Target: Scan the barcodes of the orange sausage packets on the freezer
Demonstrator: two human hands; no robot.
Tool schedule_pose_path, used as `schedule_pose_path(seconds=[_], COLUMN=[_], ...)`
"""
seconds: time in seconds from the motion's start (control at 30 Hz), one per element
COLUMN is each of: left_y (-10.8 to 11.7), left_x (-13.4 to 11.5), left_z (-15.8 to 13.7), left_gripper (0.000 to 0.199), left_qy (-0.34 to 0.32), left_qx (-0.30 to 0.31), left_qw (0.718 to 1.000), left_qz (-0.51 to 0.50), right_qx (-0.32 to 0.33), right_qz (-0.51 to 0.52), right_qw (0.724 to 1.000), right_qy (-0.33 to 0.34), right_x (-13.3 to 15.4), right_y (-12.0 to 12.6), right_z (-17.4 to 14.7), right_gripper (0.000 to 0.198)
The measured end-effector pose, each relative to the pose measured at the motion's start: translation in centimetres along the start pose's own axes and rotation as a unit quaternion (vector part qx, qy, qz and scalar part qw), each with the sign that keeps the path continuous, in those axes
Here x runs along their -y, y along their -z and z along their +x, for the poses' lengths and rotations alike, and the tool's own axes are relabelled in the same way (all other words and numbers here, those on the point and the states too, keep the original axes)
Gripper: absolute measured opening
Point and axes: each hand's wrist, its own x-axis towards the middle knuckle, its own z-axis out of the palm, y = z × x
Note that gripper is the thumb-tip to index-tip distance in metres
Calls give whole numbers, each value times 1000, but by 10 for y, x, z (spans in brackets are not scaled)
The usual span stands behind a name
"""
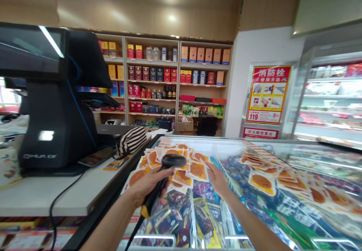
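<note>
Chest freezer (223, 145) topped by a spread of packets (197, 170). Black scanner (157, 191) gripped in left hand (147, 183), head held over packets. Right hand (217, 177) extended, fingertips at packets' right edge; whether anything is pinched cannot be told.

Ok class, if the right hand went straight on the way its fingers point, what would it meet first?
Most likely the flat packets with round brown contents, right beside the right hand; depth is unclear, so it may already touch them.
</note>
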Motion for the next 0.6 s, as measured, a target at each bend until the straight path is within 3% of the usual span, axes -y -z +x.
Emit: schedule_pose_path(seconds=[0.17,0.27,0.4,0.5,0.6], left_y=[4,1,-9,-22,-36], left_x=[1,3,2,1,0], left_z=[-4,-1,5,11,17], left_gripper=[32,31,32,33,34], left_qy=[28,50,53,57,60], left_qx=[-47,-35,5,20,23], left_qw=[998,998,999,998,998], left_qz=[6,-4,-7,-5,-9], right_qx=[101,99,50,-10,-27], right_qz=[-42,-89,-219,-343,-418], right_qw=[990,988,971,911,845], right_qy=[94,74,-77,-230,-333], right_x=[31,33,9,-20,-41], right_y=[-19,-15,31,77,108], right_z=[-2,1,1,-4,-10], right_gripper=[28,33,45,55,61])
